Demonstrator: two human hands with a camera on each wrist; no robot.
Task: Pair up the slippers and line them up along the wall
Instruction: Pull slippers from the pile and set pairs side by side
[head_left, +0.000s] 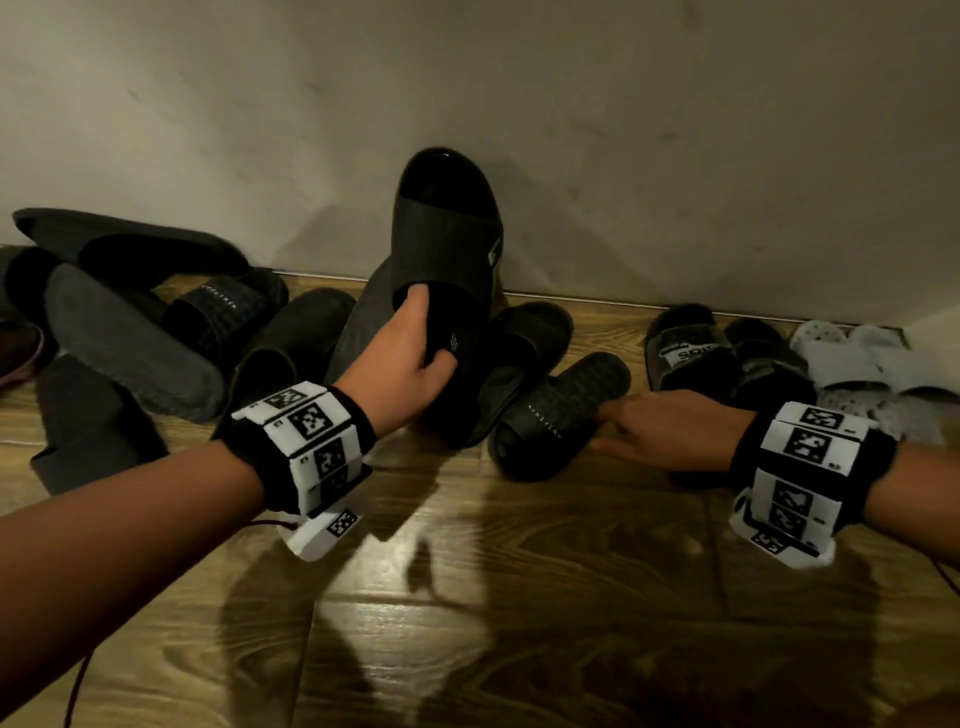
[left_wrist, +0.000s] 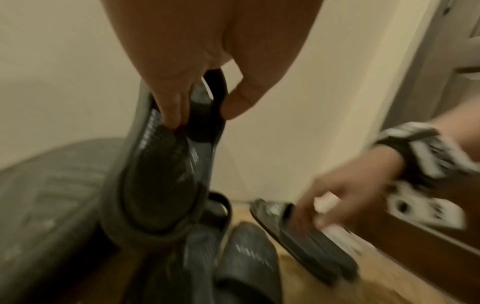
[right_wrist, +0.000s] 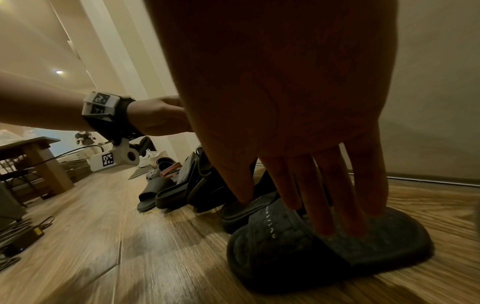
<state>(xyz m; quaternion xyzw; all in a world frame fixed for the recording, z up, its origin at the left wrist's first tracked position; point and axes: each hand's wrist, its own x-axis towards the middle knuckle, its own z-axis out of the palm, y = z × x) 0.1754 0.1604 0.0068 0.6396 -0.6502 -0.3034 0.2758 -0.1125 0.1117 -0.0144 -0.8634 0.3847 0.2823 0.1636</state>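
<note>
A black slide slipper (head_left: 447, 244) is lifted toe-up in front of the wall. My left hand (head_left: 428, 340) grips its strap, fingers inside and thumb outside, as the left wrist view shows (left_wrist: 202, 115) with the ribbed footbed (left_wrist: 161, 181) hanging below. A black textured slipper (head_left: 561, 415) with small white lettering lies on the floor to the right. My right hand (head_left: 623, 426) reaches to its heel end. In the right wrist view its straight fingers (right_wrist: 322, 216) rest on this slipper's footbed (right_wrist: 376, 246) behind the strap.
A heap of dark slippers (head_left: 156, 332) lies at the left against the wall (head_left: 623, 130). At the right stand a black slipper with a white label (head_left: 685, 353), a dark patterned one (head_left: 769, 364) and pale grey slippers (head_left: 872, 364). Wooden floor (head_left: 519, 597) spreads in front.
</note>
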